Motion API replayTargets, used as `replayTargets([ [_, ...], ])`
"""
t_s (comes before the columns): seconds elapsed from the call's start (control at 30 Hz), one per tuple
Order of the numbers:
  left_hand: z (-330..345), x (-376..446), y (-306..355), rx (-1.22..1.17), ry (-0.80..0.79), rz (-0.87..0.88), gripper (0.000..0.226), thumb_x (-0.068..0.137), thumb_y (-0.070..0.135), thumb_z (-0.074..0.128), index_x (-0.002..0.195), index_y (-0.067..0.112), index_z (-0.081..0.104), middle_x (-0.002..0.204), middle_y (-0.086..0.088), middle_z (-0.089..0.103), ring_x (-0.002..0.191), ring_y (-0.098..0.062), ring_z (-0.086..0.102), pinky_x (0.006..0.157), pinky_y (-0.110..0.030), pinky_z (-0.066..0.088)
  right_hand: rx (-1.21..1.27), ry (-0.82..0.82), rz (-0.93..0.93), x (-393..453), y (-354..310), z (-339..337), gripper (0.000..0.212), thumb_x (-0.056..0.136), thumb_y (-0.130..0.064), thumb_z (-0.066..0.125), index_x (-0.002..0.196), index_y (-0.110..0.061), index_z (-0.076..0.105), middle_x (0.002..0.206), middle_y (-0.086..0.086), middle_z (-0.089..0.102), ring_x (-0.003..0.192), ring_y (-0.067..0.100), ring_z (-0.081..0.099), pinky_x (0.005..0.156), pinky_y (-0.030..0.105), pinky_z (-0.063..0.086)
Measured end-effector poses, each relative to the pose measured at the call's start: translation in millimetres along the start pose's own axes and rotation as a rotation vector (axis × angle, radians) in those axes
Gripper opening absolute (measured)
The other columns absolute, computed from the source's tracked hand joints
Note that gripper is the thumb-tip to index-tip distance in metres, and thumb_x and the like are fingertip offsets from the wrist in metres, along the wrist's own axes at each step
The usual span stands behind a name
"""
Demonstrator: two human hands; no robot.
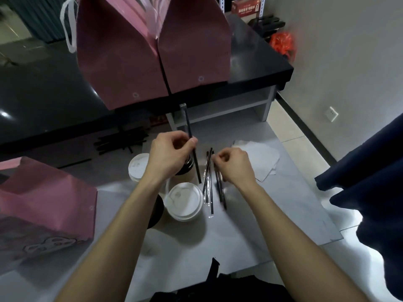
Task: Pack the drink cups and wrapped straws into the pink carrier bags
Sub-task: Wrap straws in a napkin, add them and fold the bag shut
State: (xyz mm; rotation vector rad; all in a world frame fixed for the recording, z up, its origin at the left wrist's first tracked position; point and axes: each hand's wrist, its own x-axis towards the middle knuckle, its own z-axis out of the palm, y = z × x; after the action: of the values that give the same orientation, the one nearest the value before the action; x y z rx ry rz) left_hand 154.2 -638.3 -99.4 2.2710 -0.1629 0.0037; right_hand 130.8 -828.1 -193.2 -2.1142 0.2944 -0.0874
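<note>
1. Now the left hand (pixel 169 154) pinches one wrapped straw (pixel 189 127), held upright over the pale table (pixel 272 192).
2. Meanwhile the right hand (pixel 234 165) curls its fingers around more straws (pixel 208 182) lying beside the cups.
3. White-lidded cups (pixel 184 201) stand just left of those straws.
4. Two pink bags (pixel 152 51) stand on the black counter (pixel 261 62); a third bag (pixel 43 197) lies at the left.

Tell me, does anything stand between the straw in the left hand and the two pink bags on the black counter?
Nothing visible does. The left hand holds the wrapped straw upright, in front of the pink bags on the black counter.
</note>
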Motion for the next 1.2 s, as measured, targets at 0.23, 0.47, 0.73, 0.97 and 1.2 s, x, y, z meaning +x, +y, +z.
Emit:
replayTargets([
  [0.23, -10, -3, -2, -0.020, -0.021, -0.040, 0.024, 0.102, 0.041, 0.076, 0.086, 0.024, 0.079, 0.073, 0.007, 0.075, 0.073, -0.012, 0.073, 0.071, -0.033, 0.060, -0.300, -0.110, 0.120, 34, 25, 52, 0.030, 0.088, -0.024, 0.079, 0.076, 0.003, 0.073, 0.076, 0.018, 0.072, 0.078, 0.038, 0.071, 0.065, 0.033, 0.049],
  [0.47, -12, -1, -1, -0.061, -0.024, -0.053, 0.023, 0.102, 0.041, 0.076, 0.089, 0.024, 0.082, 0.076, 0.009, 0.075, 0.075, -0.008, 0.071, 0.076, -0.029, 0.059, 0.239, 0.011, 0.257, 30, 22, 12, 0.019, 0.089, -0.030, 0.087, 0.086, -0.012, 0.083, 0.068, 0.000, 0.073, 0.056, 0.018, 0.063, 0.056, 0.027, 0.049],
  [0.73, 18, 8, 20, -0.085, -0.182, 0.042, 0.019, 0.102, 0.039, 0.076, 0.095, 0.024, 0.085, 0.076, 0.003, 0.078, 0.071, -0.008, 0.071, 0.074, -0.031, 0.057, 0.726, 0.000, -0.034, 10, -29, -38, 0.008, 0.090, -0.028, 0.089, 0.090, -0.021, 0.086, 0.062, -0.005, 0.068, 0.049, 0.007, 0.055, 0.045, 0.017, 0.041],
  [0.97, 42, 14, 22, -0.132, -0.169, -0.003, 0.022, 0.112, 0.030, 0.061, 0.097, 0.022, 0.074, 0.088, 0.009, 0.079, 0.083, -0.007, 0.073, 0.080, -0.028, 0.056, 0.212, 0.259, -0.068, 6, 27, -56, 0.022, 0.100, -0.043, 0.072, 0.094, -0.024, 0.083, 0.078, -0.007, 0.075, 0.056, 0.008, 0.061, 0.060, 0.028, 0.052],
  [1.2, 59, 14, 25, -0.558, -0.215, -0.134, 0.019, 0.119, 0.010, 0.035, 0.124, 0.010, 0.054, 0.086, -0.010, 0.070, 0.072, -0.021, 0.073, 0.064, -0.028, 0.060, -0.408, 0.082, 0.085, -7, 108, -53, 0.035, 0.090, -0.036, 0.082, 0.120, -0.018, 0.081, 0.120, -0.001, 0.064, 0.111, 0.025, 0.063, 0.089, 0.037, 0.054],
])
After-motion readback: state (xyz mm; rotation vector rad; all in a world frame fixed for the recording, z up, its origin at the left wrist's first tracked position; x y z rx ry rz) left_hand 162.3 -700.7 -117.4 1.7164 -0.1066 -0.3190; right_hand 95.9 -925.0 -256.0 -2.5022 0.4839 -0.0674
